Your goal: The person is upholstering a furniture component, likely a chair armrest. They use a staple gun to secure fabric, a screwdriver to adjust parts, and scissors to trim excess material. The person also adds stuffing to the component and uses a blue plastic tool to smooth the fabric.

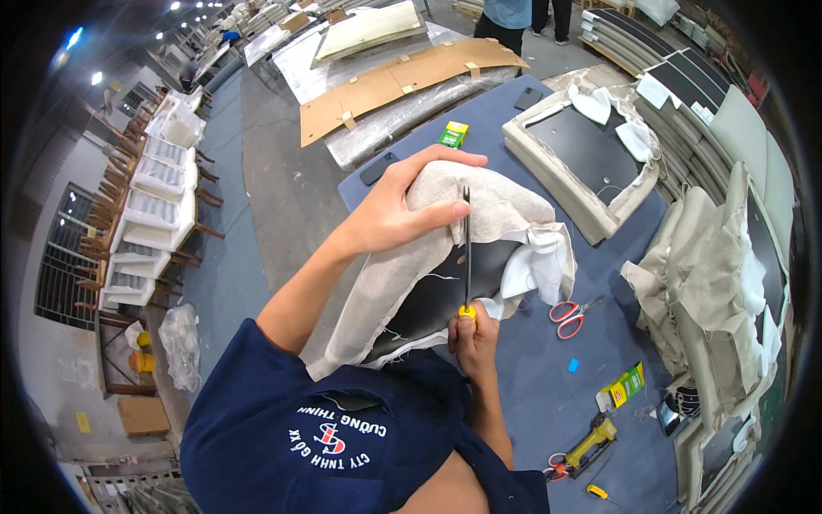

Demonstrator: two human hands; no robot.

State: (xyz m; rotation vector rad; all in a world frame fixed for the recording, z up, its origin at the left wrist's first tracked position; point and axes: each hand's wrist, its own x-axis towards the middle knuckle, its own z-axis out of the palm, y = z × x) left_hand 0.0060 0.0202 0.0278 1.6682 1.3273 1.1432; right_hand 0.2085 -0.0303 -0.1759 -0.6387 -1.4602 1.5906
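Observation:
In front of my chest stands a beige fabric-covered seat pad [377, 283], with its black backing board [449, 287] facing up and frayed cloth edges around it. My left hand [411, 206] grips its far edge, fingers over the top and thumb on the cloth. Closed around the yellow handle of a screwdriver [467, 257] is my right hand [475, 343]. The long dark shaft points away from me, across the board, and its tip lies on the cloth beside my left thumb. White lining cloth [539, 265] bunches at the pad's right corner.
On the blue table [531, 394] lie red-handled scissors [572, 317], a yellow staple gun [595, 441], a small yellow screwdriver [598, 492] and a green-yellow box [625, 385]. Another pad [591, 154] lies at the far right; several covered pads [711, 283] crowd the right edge.

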